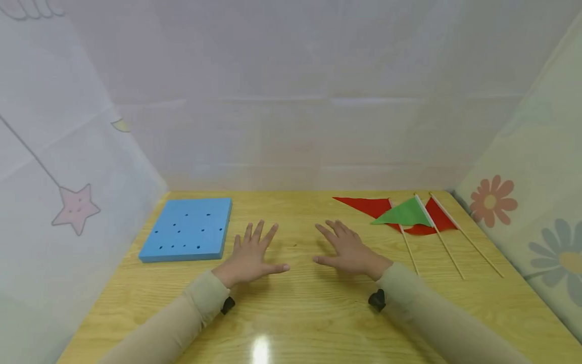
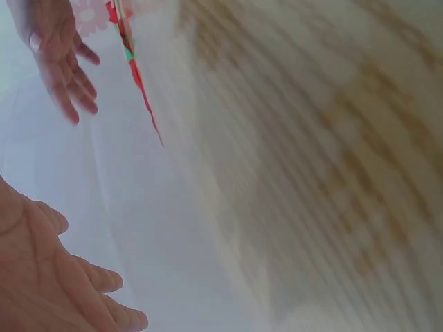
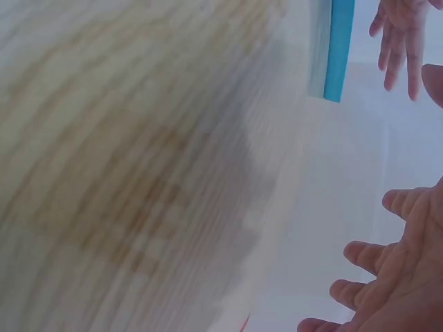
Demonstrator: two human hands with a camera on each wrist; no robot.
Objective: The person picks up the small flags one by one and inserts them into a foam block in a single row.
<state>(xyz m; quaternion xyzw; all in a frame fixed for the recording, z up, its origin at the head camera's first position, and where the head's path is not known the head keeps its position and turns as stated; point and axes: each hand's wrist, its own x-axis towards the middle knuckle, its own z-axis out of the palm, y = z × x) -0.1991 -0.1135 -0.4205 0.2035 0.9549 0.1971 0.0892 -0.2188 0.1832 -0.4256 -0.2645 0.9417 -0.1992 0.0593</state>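
My left hand (image 1: 249, 257) hovers over the wooden table with its fingers spread, holding nothing. Just left of it lies a square blue board (image 1: 186, 232) with several small dark holes in its top. My right hand (image 1: 350, 253) is likewise spread and bare above the table, palm down. To its right lie three pennants on thin sticks: a red flag (image 1: 364, 204), a green flag (image 1: 406, 212) overlapping it, and another red flag (image 1: 438, 217) at the far right. In the left wrist view the flags (image 2: 136, 72) appear edge-on beyond the right hand (image 2: 64, 69).
The wooden table (image 1: 295, 313) reaches back to a pale cloth wall (image 1: 291, 126). Cloth with a printed star (image 1: 76, 208) hangs at the left side, and cloth with printed flowers (image 1: 493, 202) at the right. Flag sticks (image 1: 450, 253) point toward the table's front.
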